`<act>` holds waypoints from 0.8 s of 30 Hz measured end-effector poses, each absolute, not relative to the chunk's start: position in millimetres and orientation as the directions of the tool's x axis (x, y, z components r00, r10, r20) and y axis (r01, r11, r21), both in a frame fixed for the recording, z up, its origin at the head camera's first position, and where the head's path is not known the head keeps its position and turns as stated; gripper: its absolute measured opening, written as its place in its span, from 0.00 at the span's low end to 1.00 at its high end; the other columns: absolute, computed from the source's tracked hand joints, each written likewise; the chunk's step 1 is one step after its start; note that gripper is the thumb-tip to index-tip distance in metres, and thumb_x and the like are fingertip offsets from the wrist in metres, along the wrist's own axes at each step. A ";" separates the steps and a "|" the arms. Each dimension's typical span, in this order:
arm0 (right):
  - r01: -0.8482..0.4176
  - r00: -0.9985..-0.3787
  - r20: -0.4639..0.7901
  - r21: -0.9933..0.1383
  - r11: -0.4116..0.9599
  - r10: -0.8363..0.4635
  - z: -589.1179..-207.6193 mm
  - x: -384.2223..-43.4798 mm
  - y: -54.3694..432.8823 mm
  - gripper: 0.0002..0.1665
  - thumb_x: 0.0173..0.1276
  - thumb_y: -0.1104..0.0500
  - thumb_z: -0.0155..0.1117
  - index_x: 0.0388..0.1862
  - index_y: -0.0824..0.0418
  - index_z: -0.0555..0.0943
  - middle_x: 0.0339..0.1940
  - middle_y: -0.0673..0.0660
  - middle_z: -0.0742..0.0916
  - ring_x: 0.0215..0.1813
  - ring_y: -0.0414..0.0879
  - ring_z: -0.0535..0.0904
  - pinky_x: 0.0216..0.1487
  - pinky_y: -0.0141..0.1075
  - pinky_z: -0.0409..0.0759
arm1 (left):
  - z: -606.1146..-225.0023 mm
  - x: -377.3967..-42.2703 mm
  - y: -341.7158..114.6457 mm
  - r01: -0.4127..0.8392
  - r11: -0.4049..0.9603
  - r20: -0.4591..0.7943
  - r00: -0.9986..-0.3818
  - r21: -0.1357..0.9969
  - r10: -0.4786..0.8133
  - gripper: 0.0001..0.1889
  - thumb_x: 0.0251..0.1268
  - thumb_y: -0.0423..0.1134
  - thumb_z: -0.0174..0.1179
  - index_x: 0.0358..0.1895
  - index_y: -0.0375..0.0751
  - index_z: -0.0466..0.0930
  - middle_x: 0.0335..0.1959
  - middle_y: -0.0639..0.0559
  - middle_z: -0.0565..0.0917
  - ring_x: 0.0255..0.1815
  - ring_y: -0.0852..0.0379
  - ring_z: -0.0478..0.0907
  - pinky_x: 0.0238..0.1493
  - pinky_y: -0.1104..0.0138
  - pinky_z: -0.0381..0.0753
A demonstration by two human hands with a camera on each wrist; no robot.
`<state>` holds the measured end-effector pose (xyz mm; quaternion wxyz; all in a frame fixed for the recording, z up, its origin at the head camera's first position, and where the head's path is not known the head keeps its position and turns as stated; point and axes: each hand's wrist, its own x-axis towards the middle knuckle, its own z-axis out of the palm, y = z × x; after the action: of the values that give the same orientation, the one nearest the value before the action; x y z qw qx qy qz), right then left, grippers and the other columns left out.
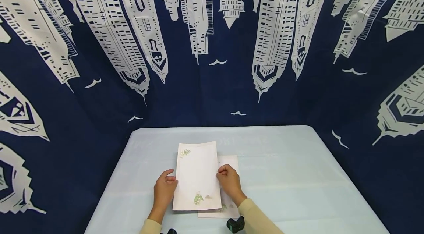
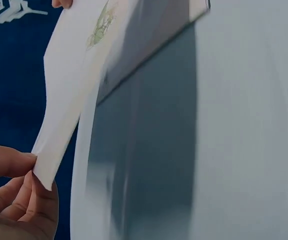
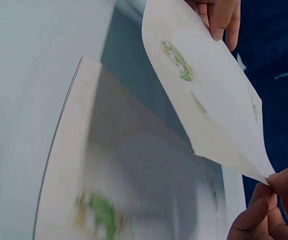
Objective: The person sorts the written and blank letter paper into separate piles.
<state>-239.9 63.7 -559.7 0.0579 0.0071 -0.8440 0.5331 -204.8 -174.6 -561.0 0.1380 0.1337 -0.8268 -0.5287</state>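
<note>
A sheet of pale paper (image 1: 197, 175) with small green floral prints is held up off the table by both hands. My left hand (image 1: 164, 192) pinches its left edge between thumb and fingers; in the left wrist view the fingers (image 2: 21, 210) curl behind the sheet. My right hand (image 1: 230, 183) pinches the opposite edge, and the right wrist view shows the sheet (image 3: 219, 95) bending toward that grip. Under it, to the right, lies a second piece (image 1: 230, 208) with a similar print, partly covered by the raised sheet.
A white table (image 1: 281, 175) spreads beneath, with the sheets' shadow on it. Dark blue fabric (image 1: 205, 90) printed with white buildings hangs behind and at both sides. A small black object (image 1: 235, 224) sits by the right wrist.
</note>
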 end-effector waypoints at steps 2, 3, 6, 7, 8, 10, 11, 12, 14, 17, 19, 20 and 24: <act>-0.080 -0.994 0.102 -0.902 0.424 0.028 -560.1 -244.7 48.7 0.04 0.63 0.67 0.67 0.38 0.64 0.83 0.29 0.51 0.84 0.31 0.41 0.78 0.31 0.33 0.78 | -559.1 -204.4 -189.1 -0.086 0.421 0.088 -0.921 0.903 -0.379 0.19 0.59 0.25 0.64 0.55 0.27 0.82 0.36 0.42 0.85 0.37 0.47 0.83 0.32 0.67 0.80; -0.081 -0.995 0.098 -0.906 0.416 0.019 -560.6 -246.8 41.2 0.05 0.63 0.67 0.67 0.38 0.64 0.84 0.30 0.50 0.84 0.31 0.41 0.78 0.31 0.32 0.78 | -558.2 -203.8 -196.4 -0.092 0.429 0.091 -0.917 0.899 -0.388 0.18 0.59 0.25 0.64 0.53 0.26 0.82 0.36 0.42 0.85 0.38 0.47 0.83 0.31 0.68 0.80; -0.090 -0.995 0.099 -0.917 0.388 0.003 -562.2 -251.6 20.1 0.06 0.62 0.68 0.68 0.39 0.65 0.85 0.29 0.51 0.84 0.31 0.41 0.79 0.31 0.31 0.78 | -557.3 -201.3 -217.0 -0.115 0.457 0.092 -0.909 0.882 -0.406 0.15 0.59 0.25 0.63 0.51 0.24 0.84 0.37 0.40 0.85 0.38 0.46 0.84 0.30 0.69 0.79; -0.094 -0.995 0.103 -0.920 0.379 0.002 -562.6 -252.2 14.2 0.06 0.61 0.69 0.68 0.38 0.65 0.85 0.29 0.51 0.84 0.31 0.41 0.78 0.31 0.31 0.78 | -557.9 -200.9 -222.7 -0.126 0.465 0.089 -0.907 0.876 -0.412 0.15 0.60 0.25 0.63 0.50 0.24 0.84 0.37 0.39 0.85 0.38 0.47 0.84 0.30 0.69 0.79; -0.101 -0.994 0.109 -0.921 0.377 0.000 -563.5 -252.8 8.7 0.07 0.60 0.69 0.68 0.38 0.65 0.85 0.28 0.51 0.84 0.31 0.41 0.78 0.31 0.31 0.77 | -558.8 -200.9 -228.0 -0.135 0.472 0.084 -0.906 0.871 -0.415 0.15 0.60 0.26 0.63 0.50 0.24 0.84 0.37 0.39 0.85 0.37 0.47 0.83 0.30 0.69 0.79; -0.111 -0.993 0.115 -0.919 0.378 -0.012 -564.7 -253.1 -1.2 0.07 0.59 0.70 0.68 0.37 0.66 0.85 0.28 0.51 0.84 0.31 0.41 0.78 0.31 0.32 0.78 | -560.4 -200.9 -237.4 -0.150 0.491 0.083 -0.904 0.858 -0.420 0.15 0.60 0.26 0.62 0.50 0.24 0.84 0.37 0.39 0.85 0.36 0.47 0.83 0.29 0.69 0.78; -0.111 -0.994 0.111 -0.917 0.383 -0.022 -565.8 -253.1 -5.9 0.07 0.59 0.71 0.68 0.37 0.66 0.85 0.28 0.51 0.84 0.31 0.41 0.78 0.32 0.32 0.78 | -561.1 -200.8 -241.6 -0.153 0.503 0.085 -0.904 0.850 -0.419 0.15 0.60 0.26 0.62 0.50 0.24 0.84 0.36 0.40 0.85 0.36 0.48 0.82 0.29 0.68 0.78; -0.111 -0.994 0.106 -0.915 0.388 -0.035 -566.1 -252.7 -9.8 0.07 0.59 0.71 0.67 0.37 0.66 0.85 0.28 0.51 0.84 0.31 0.41 0.78 0.32 0.33 0.79 | -562.4 -201.0 -245.3 -0.157 0.516 0.089 -0.903 0.842 -0.420 0.14 0.60 0.25 0.62 0.49 0.24 0.84 0.35 0.40 0.85 0.35 0.48 0.82 0.29 0.68 0.78; -0.107 -0.994 0.087 -0.907 0.407 -0.067 -567.6 -252.5 -16.4 0.07 0.59 0.71 0.67 0.38 0.67 0.85 0.28 0.51 0.84 0.31 0.41 0.79 0.31 0.33 0.80 | -564.5 -201.6 -251.5 -0.160 0.545 0.103 -0.902 0.823 -0.419 0.14 0.59 0.25 0.62 0.48 0.24 0.84 0.34 0.40 0.86 0.35 0.47 0.82 0.29 0.66 0.78; -0.084 -0.991 0.028 -0.895 0.438 -0.133 -568.0 -251.1 -23.7 0.08 0.61 0.70 0.66 0.39 0.69 0.85 0.29 0.52 0.84 0.31 0.43 0.79 0.32 0.35 0.80 | -569.0 -202.3 -258.0 -0.165 0.586 0.124 -0.898 0.793 -0.422 0.13 0.58 0.24 0.61 0.46 0.23 0.84 0.33 0.39 0.86 0.35 0.44 0.83 0.31 0.62 0.80; -0.076 -0.984 -0.009 -0.880 0.469 -0.176 -568.3 -250.0 -27.5 0.09 0.61 0.70 0.67 0.40 0.71 0.84 0.30 0.53 0.83 0.32 0.44 0.78 0.33 0.36 0.80 | -574.0 -203.3 -261.1 -0.174 0.607 0.130 -0.896 0.776 -0.423 0.13 0.57 0.23 0.61 0.46 0.22 0.84 0.33 0.39 0.87 0.35 0.43 0.83 0.33 0.59 0.81; -0.077 -0.980 -0.023 -0.871 0.486 -0.196 -568.5 -249.3 -29.1 0.09 0.61 0.69 0.67 0.41 0.72 0.84 0.30 0.54 0.83 0.32 0.45 0.78 0.34 0.38 0.81 | -576.9 -203.8 -262.4 -0.180 0.618 0.132 -0.896 0.765 -0.424 0.13 0.57 0.23 0.61 0.46 0.22 0.84 0.33 0.39 0.87 0.35 0.43 0.84 0.33 0.57 0.82; -0.081 -0.968 -0.067 -0.826 0.558 -0.241 -570.4 -248.8 -35.3 0.11 0.62 0.67 0.68 0.42 0.73 0.83 0.31 0.55 0.82 0.35 0.48 0.77 0.39 0.43 0.81 | -587.2 -204.6 -266.9 -0.192 0.663 0.146 -0.896 0.723 -0.419 0.12 0.56 0.23 0.61 0.44 0.22 0.84 0.30 0.41 0.86 0.33 0.45 0.82 0.34 0.53 0.82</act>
<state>-248.8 -35.3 -570.4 -0.0865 0.0918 -0.8785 0.4608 -204.6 -266.9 -587.2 0.1518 0.1700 -0.8992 -0.3736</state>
